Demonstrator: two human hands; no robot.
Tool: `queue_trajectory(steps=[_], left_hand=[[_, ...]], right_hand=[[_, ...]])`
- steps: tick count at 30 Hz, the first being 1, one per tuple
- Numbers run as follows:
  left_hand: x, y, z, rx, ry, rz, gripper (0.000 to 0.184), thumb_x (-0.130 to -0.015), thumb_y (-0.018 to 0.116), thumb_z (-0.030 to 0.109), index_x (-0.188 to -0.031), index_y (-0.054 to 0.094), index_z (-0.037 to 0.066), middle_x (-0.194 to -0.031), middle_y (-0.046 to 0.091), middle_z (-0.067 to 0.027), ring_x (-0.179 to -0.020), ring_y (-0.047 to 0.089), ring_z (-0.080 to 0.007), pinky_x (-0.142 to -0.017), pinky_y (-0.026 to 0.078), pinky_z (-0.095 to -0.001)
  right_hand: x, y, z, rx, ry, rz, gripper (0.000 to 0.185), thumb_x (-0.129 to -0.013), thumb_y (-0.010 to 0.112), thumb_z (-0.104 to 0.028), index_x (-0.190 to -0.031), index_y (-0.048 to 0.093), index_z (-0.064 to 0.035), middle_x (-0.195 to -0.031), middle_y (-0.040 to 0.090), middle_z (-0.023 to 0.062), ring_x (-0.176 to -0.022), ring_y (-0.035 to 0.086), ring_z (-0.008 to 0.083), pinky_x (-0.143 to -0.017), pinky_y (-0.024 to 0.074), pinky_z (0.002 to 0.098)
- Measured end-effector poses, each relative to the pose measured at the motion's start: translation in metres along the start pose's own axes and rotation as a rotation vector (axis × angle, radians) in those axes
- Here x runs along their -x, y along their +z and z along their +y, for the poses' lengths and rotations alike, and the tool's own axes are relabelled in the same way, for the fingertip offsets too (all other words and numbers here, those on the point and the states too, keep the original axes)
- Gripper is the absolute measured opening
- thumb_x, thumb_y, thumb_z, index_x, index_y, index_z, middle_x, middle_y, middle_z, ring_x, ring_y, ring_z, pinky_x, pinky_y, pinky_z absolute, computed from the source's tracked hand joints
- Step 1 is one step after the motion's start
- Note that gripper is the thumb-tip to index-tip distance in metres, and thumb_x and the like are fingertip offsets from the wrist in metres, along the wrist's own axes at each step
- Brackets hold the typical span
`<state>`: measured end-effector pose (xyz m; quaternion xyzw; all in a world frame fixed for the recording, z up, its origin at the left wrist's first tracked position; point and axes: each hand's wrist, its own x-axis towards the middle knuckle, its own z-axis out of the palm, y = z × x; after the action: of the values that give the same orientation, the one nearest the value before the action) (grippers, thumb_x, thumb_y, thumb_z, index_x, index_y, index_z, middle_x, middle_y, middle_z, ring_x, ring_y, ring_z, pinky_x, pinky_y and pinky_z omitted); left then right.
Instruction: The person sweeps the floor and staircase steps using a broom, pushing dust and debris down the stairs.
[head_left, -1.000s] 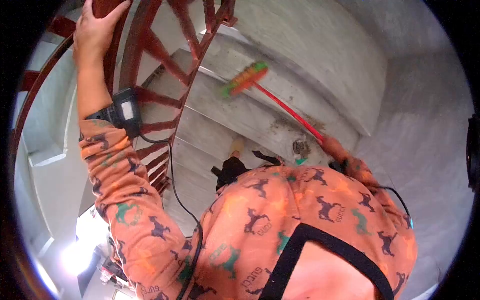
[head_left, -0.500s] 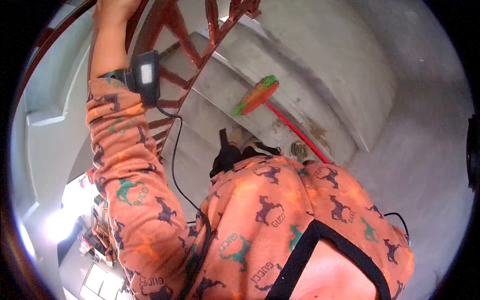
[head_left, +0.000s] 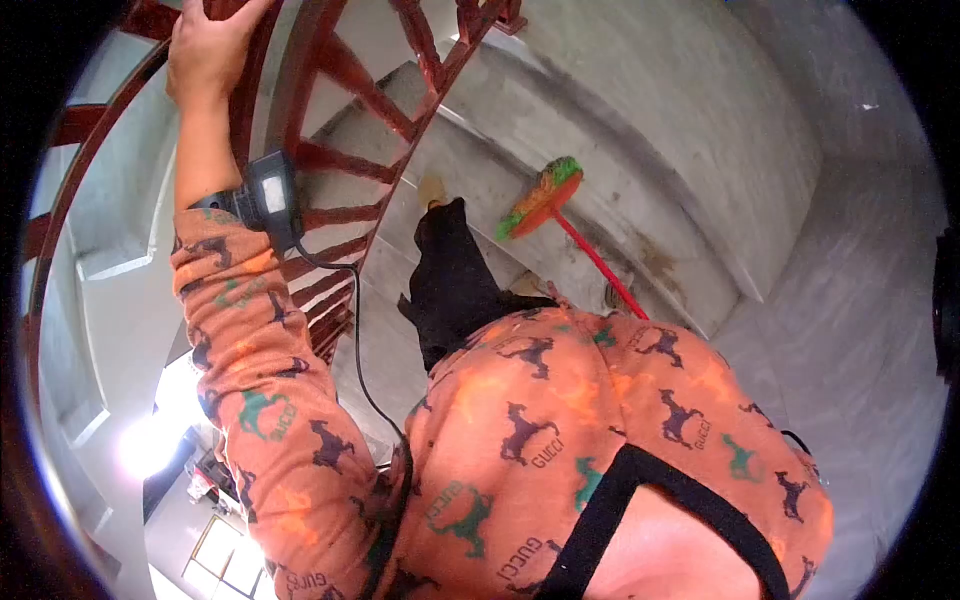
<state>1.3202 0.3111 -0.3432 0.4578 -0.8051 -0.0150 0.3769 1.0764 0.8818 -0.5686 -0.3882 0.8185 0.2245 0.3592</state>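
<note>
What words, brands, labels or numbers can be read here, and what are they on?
"GUCCI": printed several times on the orange top, on its front and sleeve.
White label on the black box at the left forearm: too small to read.
Broom: no writing seen.
No readable numbers anywhere.

head cam, close above wearer's top (head_left: 620, 400), view fwd & down onto stairs (head_left: 480, 172) & railing (head_left: 345, 163)
</note>
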Motion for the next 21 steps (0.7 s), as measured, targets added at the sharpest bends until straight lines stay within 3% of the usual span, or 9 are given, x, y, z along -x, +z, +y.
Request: queue_trajectory(steps=[21], left_hand=[[-0.002, 0.005, 0.005, -0.091, -0.079, 0.016, 0.074, -0.060, 0.065, 0.040, -0.121, 0.035, 0.011, -0.107, 0.050, -0.0195, -0.100, 0.047, -0.0321, -0.083, 0.038, -0.0368]], right_hand=[[-0.038, -0.001, -0.018, 0.088, -0.047, 0.046, 0.039, -0.082, 0.041, -0.042, -0.091, 0.050, -0.0055, -0.077, 0.058, 0.0183, -0.072, 0.057, 0.0345, -0.061, 0.0426, 0.0461]])
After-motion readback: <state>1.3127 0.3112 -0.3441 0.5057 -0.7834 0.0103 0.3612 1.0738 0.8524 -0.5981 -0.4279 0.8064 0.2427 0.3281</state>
